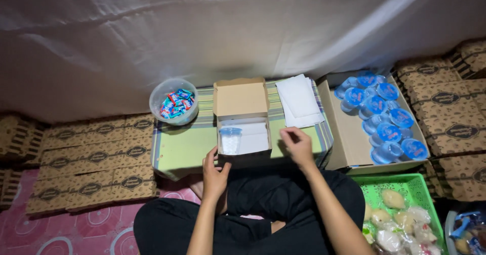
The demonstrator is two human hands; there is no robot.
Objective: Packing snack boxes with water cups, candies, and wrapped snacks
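Note:
An open cardboard snack box (242, 117) sits on a small green striped table (182, 151), lid tipped back. Inside it lie a white paper liner and a sealed clear water cup (231, 140) at the left. My left hand (214, 174) rests at the box's front left corner, fingers loosely apart, touching the box edge. My right hand (297, 145) hovers just right of the box over the table, fingers curled, holding nothing I can see. A stack of white paper sheets (300, 102) lies beyond my right hand.
A clear bowl of small wrapped sweets (174, 102) stands at the table's left. A carton of blue-lidded water cups (380, 114) is on the right, with a green basket of wrapped pastries (400, 215) in front. Stacks of folded brown boxes (96, 159) line both sides.

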